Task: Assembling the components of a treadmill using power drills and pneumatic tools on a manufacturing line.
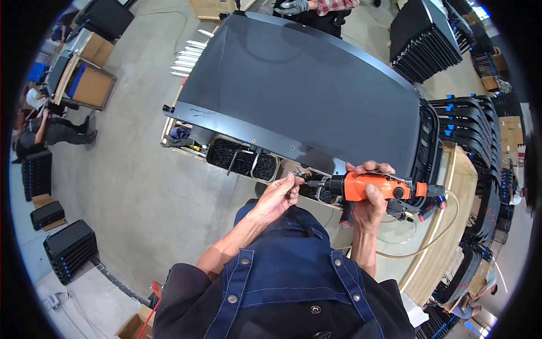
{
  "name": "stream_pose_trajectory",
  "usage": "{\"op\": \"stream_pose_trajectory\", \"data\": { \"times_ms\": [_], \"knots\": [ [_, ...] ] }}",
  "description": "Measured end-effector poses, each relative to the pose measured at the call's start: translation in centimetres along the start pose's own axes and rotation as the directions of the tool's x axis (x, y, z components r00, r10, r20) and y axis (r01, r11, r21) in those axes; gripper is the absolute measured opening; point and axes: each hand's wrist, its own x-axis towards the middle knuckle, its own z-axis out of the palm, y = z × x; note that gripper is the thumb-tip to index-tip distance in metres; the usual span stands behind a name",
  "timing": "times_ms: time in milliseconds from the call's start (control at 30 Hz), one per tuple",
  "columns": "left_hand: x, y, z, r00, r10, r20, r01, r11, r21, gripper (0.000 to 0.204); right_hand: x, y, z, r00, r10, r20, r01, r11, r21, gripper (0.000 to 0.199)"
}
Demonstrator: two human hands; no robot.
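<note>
My right hand is wrapped round an orange pneumatic screwdriver, held level with its bit pointing left. A pale air hose curves away behind the tool. Close to the bit, the fingers of my left hand are pinched together; whatever is between them is too small to make out. Just beyond both hands lies a large dark grey panel with a metal strip along its near edge. Below that strip sit bins of black screws, partly hidden by the panel.
Across the panel stands a person with a gloved hand. Stacked black frames rise at the right beside a wooden bench. White rods stick out past the panel's left end. Other people work at far left.
</note>
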Motion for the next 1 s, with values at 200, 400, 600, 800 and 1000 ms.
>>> {"op": "stream_pose_trajectory", "data": {
  "times_ms": [200,400,600,800,1000],
  "knots": [
    [-1.0,0.5,0.5,0.999,-0.023,-0.025,0.018,0.981,-0.194,0.034,0.1,1.4,0.3,1.000,0.010,-0.001,-0.010,0.994,0.108,0.046],
    [-0.4,1.1,-0.3,0.999,-0.009,0.039,0.022,0.932,-0.362,0.034,0.3,1.9,2.0,0.999,0.022,-0.024,-0.020,0.997,0.073,0.047],
    [-0.5,3.5,-1.3,1.000,-0.028,0.005,0.028,0.925,-0.379,0.031,0.5,3.4,4.9,0.999,-0.018,-0.044,0.017,1.000,-0.003,0.047],
    [-0.6,7.2,-3.3,0.995,-0.082,0.055,0.098,0.902,-0.420,0.035,0.6,5.4,8.9,0.996,-0.074,-0.052,0.069,0.993,-0.098,0.049],
    [-0.7,10.2,-5.1,0.991,-0.117,0.061,0.132,0.877,-0.461,0.037,0.5,8.0,13.0,0.988,-0.144,-0.062,0.130,0.973,-0.191,0.049]
  ]
}}
